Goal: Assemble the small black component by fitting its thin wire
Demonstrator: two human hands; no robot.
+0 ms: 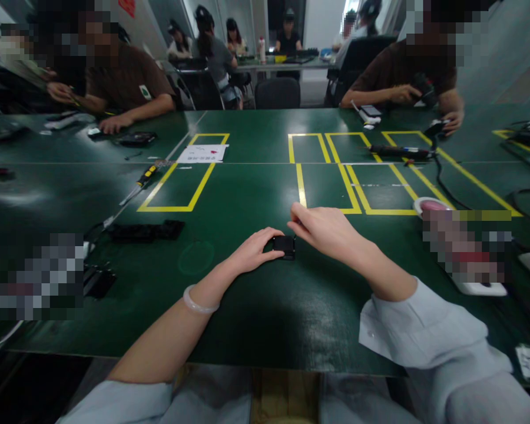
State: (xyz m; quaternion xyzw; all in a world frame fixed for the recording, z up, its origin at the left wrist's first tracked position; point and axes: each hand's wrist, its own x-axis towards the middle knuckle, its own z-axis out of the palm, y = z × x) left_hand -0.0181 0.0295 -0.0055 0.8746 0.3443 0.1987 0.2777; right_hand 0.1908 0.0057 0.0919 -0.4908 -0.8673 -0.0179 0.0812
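Note:
A small black rectangular part [284, 246] lies on the green table [265, 318] in front of me. My left hand [257, 250] grips it from the left, thumb on the near side and fingers on the far side. Just to its upper right is my right hand [315, 227], fingers curled in and pressed together at the tips. Whatever those fingertips hold, if anything, is too small or hidden to name. The kind of the black part is not clear.
Black parts [145, 231] and a yellow-black screwdriver [146, 175] lie at left. A paper sheet [203, 153] sits inside yellow tape outlines. At right are a black electric screwdriver [400, 152] with a cable and a white-edged tray [481, 288], partly blurred. Two people work across the table.

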